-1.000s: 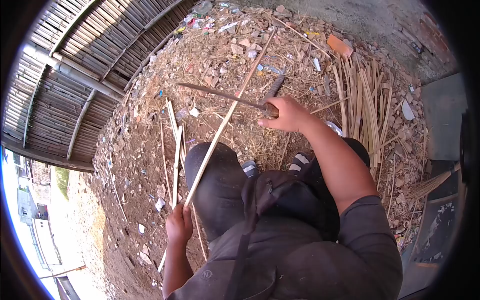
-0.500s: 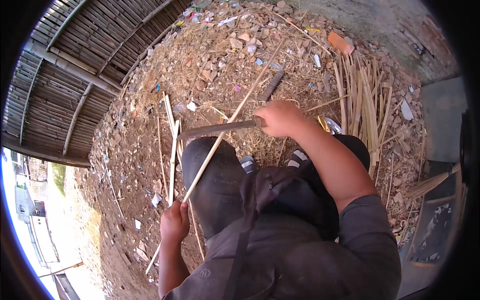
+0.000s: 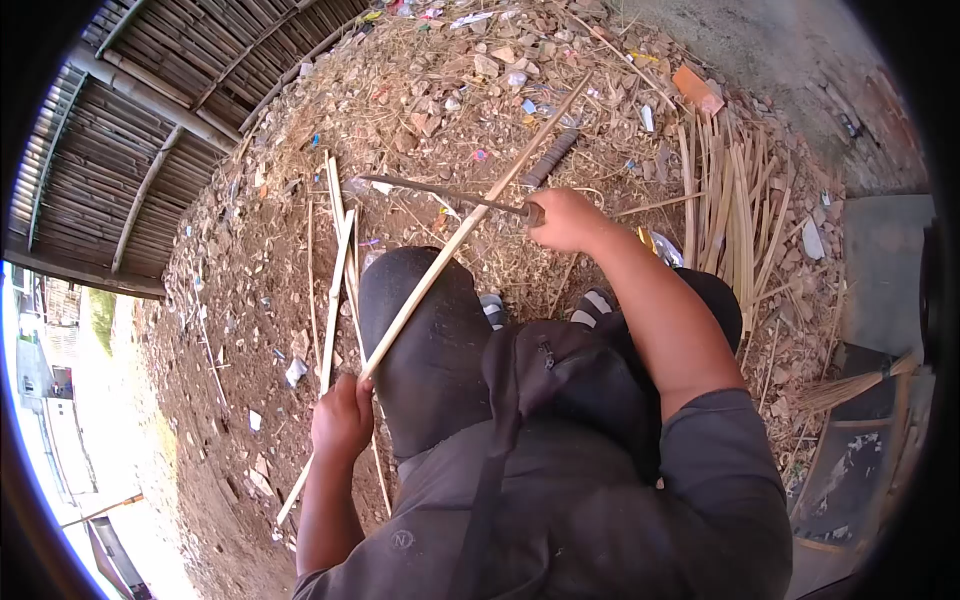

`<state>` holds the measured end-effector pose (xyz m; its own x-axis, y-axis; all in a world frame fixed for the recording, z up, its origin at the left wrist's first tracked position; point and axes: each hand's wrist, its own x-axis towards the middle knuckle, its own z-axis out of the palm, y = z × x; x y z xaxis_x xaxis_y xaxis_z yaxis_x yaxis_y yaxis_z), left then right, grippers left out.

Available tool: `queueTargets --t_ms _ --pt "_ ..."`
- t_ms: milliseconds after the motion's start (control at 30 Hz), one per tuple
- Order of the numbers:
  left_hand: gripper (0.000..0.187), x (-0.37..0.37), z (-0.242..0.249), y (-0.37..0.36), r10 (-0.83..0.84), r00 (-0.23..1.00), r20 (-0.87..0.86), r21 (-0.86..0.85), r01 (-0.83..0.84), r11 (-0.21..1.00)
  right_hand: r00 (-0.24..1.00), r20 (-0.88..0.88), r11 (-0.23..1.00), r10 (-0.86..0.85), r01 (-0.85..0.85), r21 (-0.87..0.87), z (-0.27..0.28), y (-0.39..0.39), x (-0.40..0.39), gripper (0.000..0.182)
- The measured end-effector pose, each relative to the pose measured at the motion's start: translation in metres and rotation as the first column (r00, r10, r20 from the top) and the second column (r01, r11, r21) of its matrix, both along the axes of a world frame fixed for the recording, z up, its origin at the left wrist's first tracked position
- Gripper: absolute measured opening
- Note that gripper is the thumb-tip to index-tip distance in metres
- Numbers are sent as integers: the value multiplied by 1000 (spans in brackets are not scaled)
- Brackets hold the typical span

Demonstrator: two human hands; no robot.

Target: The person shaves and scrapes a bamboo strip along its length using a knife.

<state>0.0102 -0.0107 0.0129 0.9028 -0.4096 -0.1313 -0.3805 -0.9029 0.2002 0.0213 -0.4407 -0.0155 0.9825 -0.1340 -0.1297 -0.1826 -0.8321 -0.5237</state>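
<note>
Ground: bare dirt [image 3: 250, 330] strewn with straw, stone chips and scraps of litter, sunlit
Fence: wall of bamboo slats [image 3: 130, 110] running along the upper left edge of the dirt
Pile: heap of split bamboo strips [image 3: 735, 200] lying on the ground at the upper right, well apart from both hands
Knee: the person's dark trouser knee [image 3: 425, 330] raised in the middle, with the long stick resting across it
Stick: long pale bamboo stick [image 3: 440, 260] slanting from the lower left up to the upper right, its far end above the litter, its near end poking out below the left hand
Knife: long dark blade [image 3: 440, 193] held level, pointing left, its edge meeting the stick just where the two cross above the knee
Right hand: right hand [image 3: 562, 220] closed in a fist around the knife handle, fingers wrapped fully, knuckles up; forearm stretched forward from the shoulder, wrist nearly straight
Left hand: left hand [image 3: 342, 418] closed around the lower part of the stick, fingers curled tight, thumb side towards the knee; arm bent and low beside the left thigh
Loose strips: a few thin bamboo strips [image 3: 335, 270] lying on the dirt just left of the knee
</note>
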Motion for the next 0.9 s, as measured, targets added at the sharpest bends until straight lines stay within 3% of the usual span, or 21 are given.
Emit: queueTargets --t_ms 67,167,200,333,467,567,667,700,733,833,900 --pt "35 2 -1 2 -2 1000 3 -21 2 1000 996 58 997 -72 71 21 0 0 5 15" --pt "34 1 2 5 -20 999 27 -22 21 1000 1000 11 995 -11 12 -96 26 13 -4 17" --pt "34 0 3 6 -30 999 31 -19 31 999 995 72 981 63 -49 -188 27 18 -8 22" --pt "33 -2 -5 2 -24 999 23 -53 25 998 996 31 995 -82 80 63 -13 -11 5 25" --pt "33 3 7 -1 -22 1000 6 0 22 1000 995 68 997 -73 74 -16 6 -8 -4 26" --pt "34 2 5 1 -33 999 10 -2 33 999 996 34 976 79 -70 -206 29 18 -15 21" --pt "36 -9 -7 4 -32 998 50 -22 33 999 998 -19 998 -54 55 15 -11 -10 -6 23" --pt "36 -3 -6 -5 -20 997 75 -39 23 999 992 -34 990 -119 121 68 -1 -17 3 25" --pt "36 -1 1 -6 -17 998 67 -12 18 1000 989 -86 992 -123 124 1 7 -18 2 26" --pt "35 5 3 2 -48 998 31 -13 49 999 974 216 996 -63 76 -52 11 -7 -9 21" --pt "34 5 1 2 -47 999 16 -19 47 999 997 76 992 -11 21 -121 20 5 -11 21"
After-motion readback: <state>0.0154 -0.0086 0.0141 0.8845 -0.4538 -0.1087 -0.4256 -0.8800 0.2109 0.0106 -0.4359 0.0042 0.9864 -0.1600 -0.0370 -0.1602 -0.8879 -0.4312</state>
